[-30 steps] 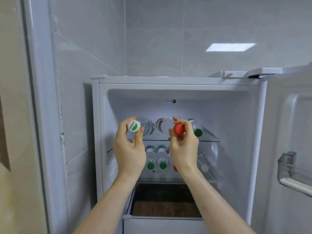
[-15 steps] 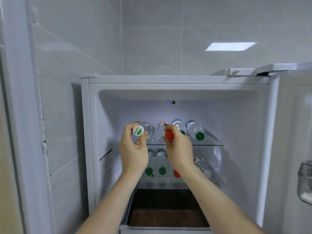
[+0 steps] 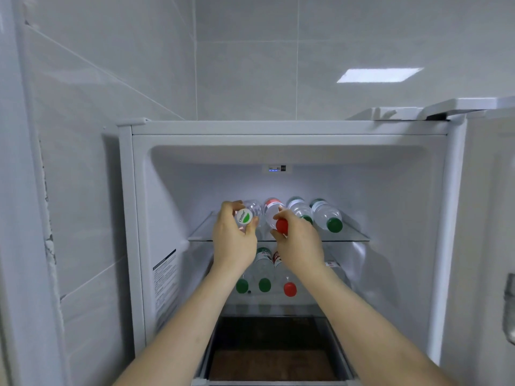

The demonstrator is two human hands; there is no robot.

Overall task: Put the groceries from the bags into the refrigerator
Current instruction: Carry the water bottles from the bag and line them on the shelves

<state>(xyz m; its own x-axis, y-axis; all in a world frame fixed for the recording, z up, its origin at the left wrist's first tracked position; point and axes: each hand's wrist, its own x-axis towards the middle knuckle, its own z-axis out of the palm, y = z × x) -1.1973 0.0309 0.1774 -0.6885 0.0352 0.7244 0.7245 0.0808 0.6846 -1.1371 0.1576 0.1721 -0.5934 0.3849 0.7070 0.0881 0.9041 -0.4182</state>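
On the upper glass shelf (image 3: 351, 237) of the open refrigerator (image 3: 281, 129), left hand (image 3: 234, 240) pinches the white-capped bottle (image 3: 249, 215) at its cap, bottle lying flat. Just right of it, right hand (image 3: 299, 243) pinches the red-capped bottle (image 3: 274, 215) by the cap; two green-capped bottles (image 3: 326, 215) lie right of that grip, more bottles (image 3: 264, 271) on the shelf below both hands.

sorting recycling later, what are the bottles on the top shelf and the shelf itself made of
The bottles, like the green-capped one, look like clear thin plastic: see-through bodies, ribbed walls, coloured screw caps. The top shelf looks like clear glass: flat and transparent, with the lower shelf's bottles visible through it, though clear hard plastic can't be ruled out.
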